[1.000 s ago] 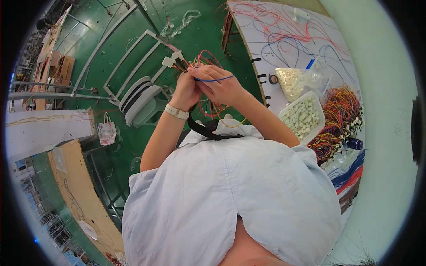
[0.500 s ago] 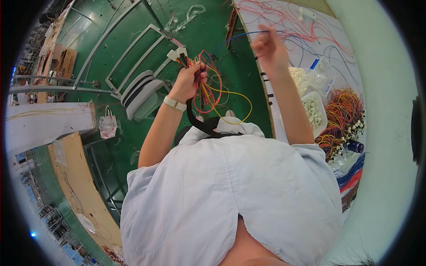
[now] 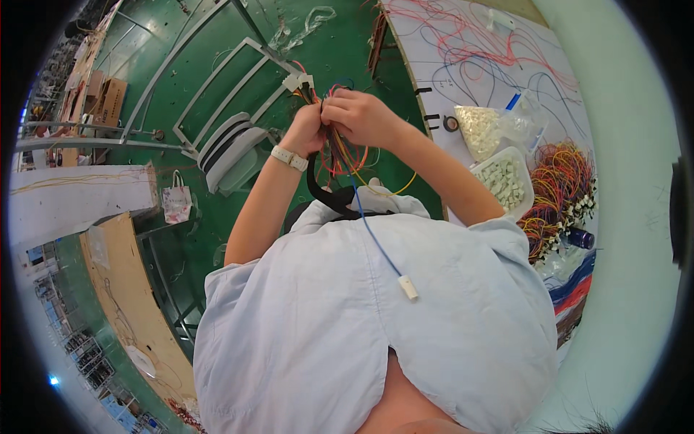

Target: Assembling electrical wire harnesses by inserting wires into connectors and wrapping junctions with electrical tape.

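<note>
In front of me, above my lap, is a wire harness (image 3: pixel 337 153) of red, yellow, dark and other coloured wires. White plug connectors (image 3: pixel 298 83) stick out at its top. My left hand (image 3: pixel 306 132), with a pale watch at the wrist, is closed round the bundle. Close against it, my right hand (image 3: pixel 353 117) pinches at the same wires with curled fingers; the exact wire between its fingertips is hidden. A blue wire (image 3: pixel 370 228) hangs from the bundle over my shirt, ending in a white connector (image 3: pixel 408 287). A black sleeve (image 3: pixel 318 189) curves down below my left hand.
The white table (image 3: pixel 448 87) at right holds loose red and blue wires, a bag of white connectors (image 3: pixel 477 132), a tray of pale connectors (image 3: pixel 504 181), a black tape roll (image 3: pixel 451 124) and a heap of wires (image 3: pixel 553 192). A metal rack and chair (image 3: pixel 233 155) stand left.
My right hand has come from over the table down and left to the bundle. The blue wire it was drawing out now hangs over my shirt. My left hand keeps its grip.
</note>
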`<action>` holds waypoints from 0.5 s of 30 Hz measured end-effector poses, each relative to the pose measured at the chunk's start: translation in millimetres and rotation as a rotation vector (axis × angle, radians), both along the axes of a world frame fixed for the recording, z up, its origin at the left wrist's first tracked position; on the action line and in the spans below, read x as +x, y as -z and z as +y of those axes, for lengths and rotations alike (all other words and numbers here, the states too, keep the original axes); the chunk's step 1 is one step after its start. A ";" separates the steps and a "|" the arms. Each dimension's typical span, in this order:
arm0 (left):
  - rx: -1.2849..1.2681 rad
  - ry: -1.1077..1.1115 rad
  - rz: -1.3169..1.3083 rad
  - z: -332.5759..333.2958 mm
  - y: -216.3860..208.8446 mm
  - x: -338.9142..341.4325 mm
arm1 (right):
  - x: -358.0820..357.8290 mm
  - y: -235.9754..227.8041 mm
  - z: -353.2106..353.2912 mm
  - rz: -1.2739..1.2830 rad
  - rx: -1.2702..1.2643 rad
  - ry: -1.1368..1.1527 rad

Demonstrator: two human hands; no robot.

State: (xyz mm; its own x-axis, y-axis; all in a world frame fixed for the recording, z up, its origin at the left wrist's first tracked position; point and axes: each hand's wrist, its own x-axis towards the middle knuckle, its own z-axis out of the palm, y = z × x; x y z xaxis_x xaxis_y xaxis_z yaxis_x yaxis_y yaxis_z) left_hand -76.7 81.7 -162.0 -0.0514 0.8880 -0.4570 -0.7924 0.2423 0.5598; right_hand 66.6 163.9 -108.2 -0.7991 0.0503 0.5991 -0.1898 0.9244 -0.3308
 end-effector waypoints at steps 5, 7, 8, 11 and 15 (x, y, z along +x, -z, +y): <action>-0.005 0.073 0.025 2.9 -0.6 -2.9 | -5.8 -0.9 11.7 -0.045 0.075 -0.089; 0.000 0.089 0.061 6.0 -6.2 2.1 | -6.0 -3.6 15.2 0.076 -0.150 -0.123; 0.021 -0.006 0.086 10.8 -6.0 4.8 | -5.9 -3.5 17.0 0.122 -0.210 -0.066; 0.028 -0.149 0.057 25.2 -3.4 5.3 | -8.9 9.7 11.4 0.127 -1.002 0.285; -0.074 -0.251 0.112 37.7 -3.4 11.6 | -27.8 44.4 39.7 0.344 -1.554 0.352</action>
State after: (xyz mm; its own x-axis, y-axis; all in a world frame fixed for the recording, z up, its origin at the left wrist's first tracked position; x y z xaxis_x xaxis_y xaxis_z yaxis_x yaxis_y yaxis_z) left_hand -65.0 119.4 -158.7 -0.3195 0.8053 -0.4994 -0.7671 0.0896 0.6352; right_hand 38.8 203.6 -152.5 -0.4654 0.8829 -0.0620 -0.3108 -0.2286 -0.9226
